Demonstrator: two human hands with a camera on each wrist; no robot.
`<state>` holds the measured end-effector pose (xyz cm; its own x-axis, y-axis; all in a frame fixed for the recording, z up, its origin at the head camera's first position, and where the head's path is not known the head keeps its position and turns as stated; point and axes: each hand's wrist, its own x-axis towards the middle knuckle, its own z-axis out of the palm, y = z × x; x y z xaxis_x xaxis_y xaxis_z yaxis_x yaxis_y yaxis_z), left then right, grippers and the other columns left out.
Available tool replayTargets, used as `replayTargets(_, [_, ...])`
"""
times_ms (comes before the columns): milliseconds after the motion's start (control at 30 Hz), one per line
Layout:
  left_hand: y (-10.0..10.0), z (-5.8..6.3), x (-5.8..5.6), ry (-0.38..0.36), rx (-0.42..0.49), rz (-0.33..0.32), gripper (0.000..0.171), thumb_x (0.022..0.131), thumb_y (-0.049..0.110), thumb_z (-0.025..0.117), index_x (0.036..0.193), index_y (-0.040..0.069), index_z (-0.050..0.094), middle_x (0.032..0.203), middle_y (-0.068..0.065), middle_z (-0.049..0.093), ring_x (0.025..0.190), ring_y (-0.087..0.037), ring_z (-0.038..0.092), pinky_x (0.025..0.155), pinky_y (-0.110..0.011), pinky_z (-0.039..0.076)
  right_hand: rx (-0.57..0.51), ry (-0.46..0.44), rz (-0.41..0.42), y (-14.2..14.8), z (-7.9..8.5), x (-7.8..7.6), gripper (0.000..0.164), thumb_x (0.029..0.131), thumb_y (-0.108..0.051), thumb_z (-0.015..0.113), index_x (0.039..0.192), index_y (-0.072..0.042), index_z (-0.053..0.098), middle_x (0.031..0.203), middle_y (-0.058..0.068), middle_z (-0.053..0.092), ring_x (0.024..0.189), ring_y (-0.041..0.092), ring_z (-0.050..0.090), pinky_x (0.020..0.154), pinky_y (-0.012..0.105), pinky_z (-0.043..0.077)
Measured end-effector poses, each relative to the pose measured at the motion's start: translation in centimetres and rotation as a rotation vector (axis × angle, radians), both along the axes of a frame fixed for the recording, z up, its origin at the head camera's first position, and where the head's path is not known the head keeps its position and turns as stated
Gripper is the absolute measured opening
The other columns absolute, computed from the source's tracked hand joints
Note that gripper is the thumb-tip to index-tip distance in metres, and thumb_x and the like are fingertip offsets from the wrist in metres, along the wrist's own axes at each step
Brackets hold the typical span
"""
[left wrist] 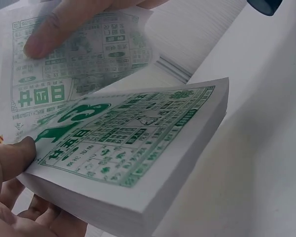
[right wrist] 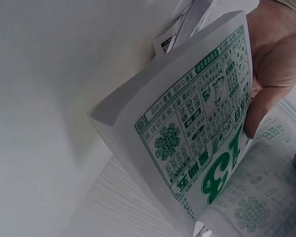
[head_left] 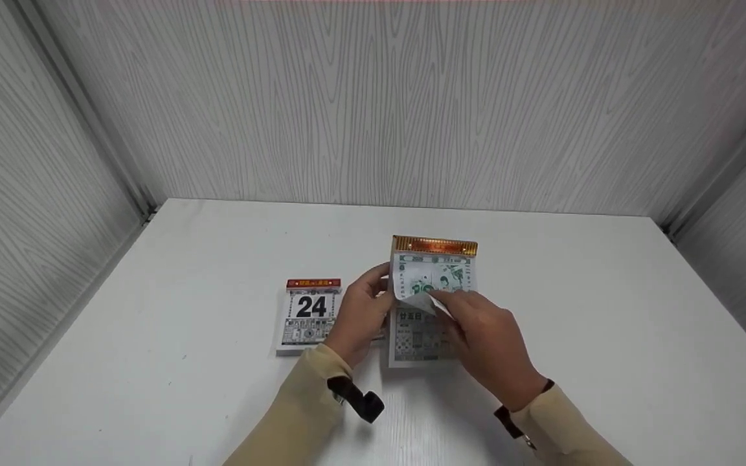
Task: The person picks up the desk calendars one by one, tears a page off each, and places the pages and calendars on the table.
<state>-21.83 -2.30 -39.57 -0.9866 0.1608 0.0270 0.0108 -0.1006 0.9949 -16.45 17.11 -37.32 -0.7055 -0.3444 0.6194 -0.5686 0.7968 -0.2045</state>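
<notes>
A thick tear-off calendar [head_left: 412,353] with a gold and red top strip is held up over the white table. My left hand [head_left: 361,317] grips its left edge, thumb [left wrist: 19,155] on the printed face and fingers underneath. Lifted and curled back is a thin, see-through calendar page [left wrist: 123,49] with green print. My right hand [head_left: 486,336] pinches this page, its thumb [left wrist: 44,39] flat on the paper. Below the raised page, a green "13" page [right wrist: 187,123] lies uncovered on the pad. The page stays joined near the top strip.
A smaller calendar [head_left: 311,317] with a red strip and a black "24" lies on the table [head_left: 153,362], left of my left hand. Grey wood-patterned walls [head_left: 373,103] enclose the table at the back and both sides. Black straps [head_left: 357,398] circle the wrists.
</notes>
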Motion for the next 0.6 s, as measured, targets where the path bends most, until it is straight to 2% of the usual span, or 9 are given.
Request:
replayTargets(167, [-0.1, 0.1, 0.0, -0.028, -0.008, 0.025, 0.041, 0.106, 0.015, 0.059, 0.147, 0.016, 0.057, 0.122, -0.008, 0.066, 0.101, -0.020, 0.067, 0.077, -0.032, 0.056, -0.064, 0.026, 0.026, 0.0, 0.0, -0.4, 0.026, 0.098, -0.009, 0.072, 0.124, -0.009, 0.071, 0.112, 0.005, 0.077, 0.100, 0.019, 0.075, 0.084, 0.033, 0.061])
replayTargets(300, [0.0, 0.0, 0.0, -0.034, -0.013, 0.010, 0.041, 0.104, 0.015, 0.062, 0.145, 0.019, 0.059, 0.121, -0.008, 0.067, 0.102, -0.021, 0.068, 0.076, -0.032, 0.056, -0.110, 0.066, 0.059, 0.3, -0.2, -0.7, 0.030, 0.100, -0.010, 0.069, 0.129, -0.007, 0.068, 0.111, 0.008, 0.076, 0.097, 0.018, 0.075, 0.080, 0.033, 0.062])
replayTargets(400, [0.0, -0.3, -0.1, -0.040, -0.012, -0.008, 0.041, 0.104, 0.016, 0.063, 0.145, 0.019, 0.059, 0.121, -0.008, 0.068, 0.102, -0.021, 0.068, 0.075, -0.032, 0.057, -0.120, 0.095, 0.078, 0.6, -0.2, -0.9, 0.029, 0.099, -0.008, 0.069, 0.128, -0.005, 0.068, 0.108, 0.008, 0.076, 0.094, 0.018, 0.074, 0.077, 0.034, 0.062])
replayTargets(500, [0.0, -0.4, -0.1, -0.043, -0.014, -0.015, 0.043, 0.103, 0.023, 0.067, 0.145, 0.019, 0.059, 0.119, -0.008, 0.067, 0.101, -0.021, 0.069, 0.077, -0.034, 0.058, -0.112, 0.117, 0.094, 1.0, 0.4, -1.3, 0.023, 0.098, -0.005, 0.070, 0.122, -0.005, 0.071, 0.106, 0.008, 0.076, 0.092, 0.017, 0.073, 0.074, 0.034, 0.062])
replayTargets(600, [-0.1, -0.5, -0.1, -0.040, -0.012, -0.024, 0.048, 0.101, 0.030, 0.069, 0.146, 0.018, 0.058, 0.118, -0.010, 0.068, 0.101, -0.021, 0.070, 0.080, -0.035, 0.059, -0.107, 0.141, 0.096, 1.3, 1.5, -2.0, 0.019, 0.099, -0.006, 0.069, 0.118, -0.005, 0.073, 0.100, 0.007, 0.074, 0.083, 0.012, 0.067, 0.066, 0.032, 0.058])
